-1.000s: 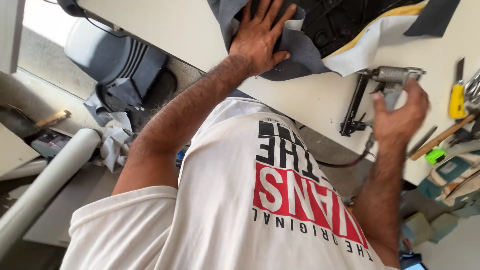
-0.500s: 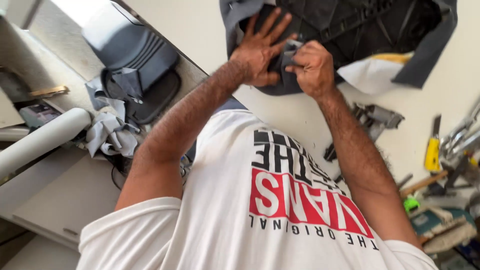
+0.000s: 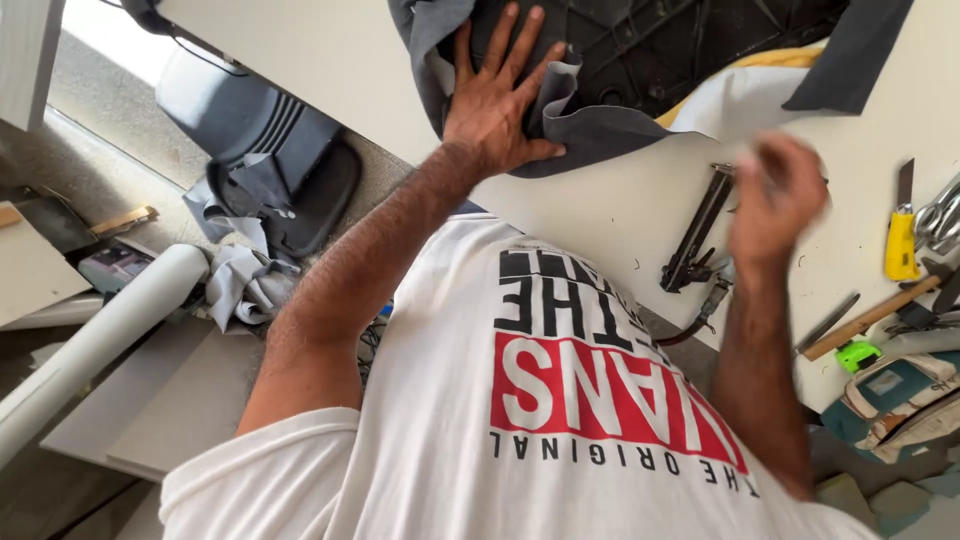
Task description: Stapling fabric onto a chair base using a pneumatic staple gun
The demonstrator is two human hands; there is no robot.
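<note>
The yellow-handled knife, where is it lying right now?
In the head view, the yellow-handled knife lies on the white table at the far right, beyond the right hand, just above the wooden-handled tool.

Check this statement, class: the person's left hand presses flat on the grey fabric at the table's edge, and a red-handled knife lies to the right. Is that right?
Not quite. The head view shows the knife has a yellow handle, not red. The rest holds: the left hand presses flat on the grey fabric at the table edge.

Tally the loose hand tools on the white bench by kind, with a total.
Black staple gun: 1
Yellow-handled utility knife: 1
Wooden-handled tool: 1
Metal shears: 1, partly cut off by the frame
Total: 4
</note>
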